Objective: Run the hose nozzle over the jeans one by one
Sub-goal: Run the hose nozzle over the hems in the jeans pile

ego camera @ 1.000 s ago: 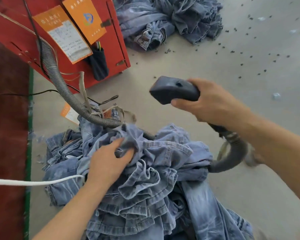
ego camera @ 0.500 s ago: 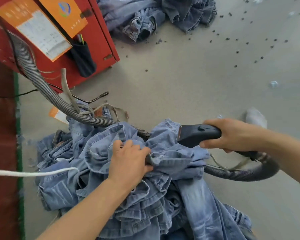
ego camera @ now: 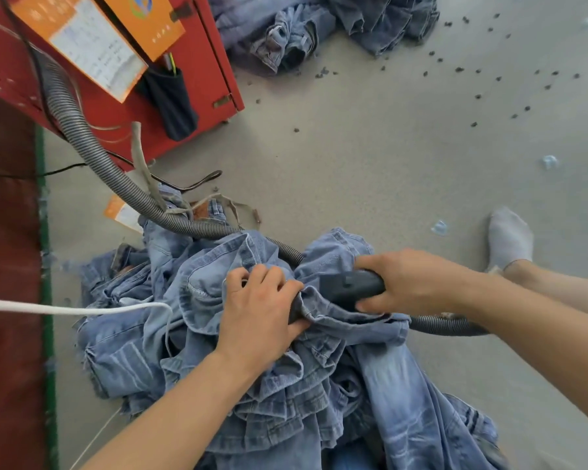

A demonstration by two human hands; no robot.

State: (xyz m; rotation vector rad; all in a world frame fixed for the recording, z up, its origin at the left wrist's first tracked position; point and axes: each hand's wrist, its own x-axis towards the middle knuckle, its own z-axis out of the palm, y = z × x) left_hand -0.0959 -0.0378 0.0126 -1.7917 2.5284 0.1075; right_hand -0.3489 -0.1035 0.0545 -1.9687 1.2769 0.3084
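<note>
Jeans point(ego camera: 286, 385): heap of light-blue washed denim on the grey floor, crumpled, waistbands and legs overlapping; whiskered fade lines on some legs. Top pair bunched up, its fabric folded over the nozzle's mouth.

Nozzle point(ego camera: 350, 285): dark grey, flat and wide, lying roughly level on top of the heap, front end tucked into the denim.

Hose point(ego camera: 95, 154): grey, ribbed, runs down from upper left, passes under the top pair, loops out at the right and joins the nozzle's rear.

Red cabinet point(ego camera: 204, 62) with orange cards point(ego camera: 82, 45); white cord point(ego camera: 65, 310); dark specks point(ego camera: 455, 69) on floor point(ego camera: 370, 157).
</note>
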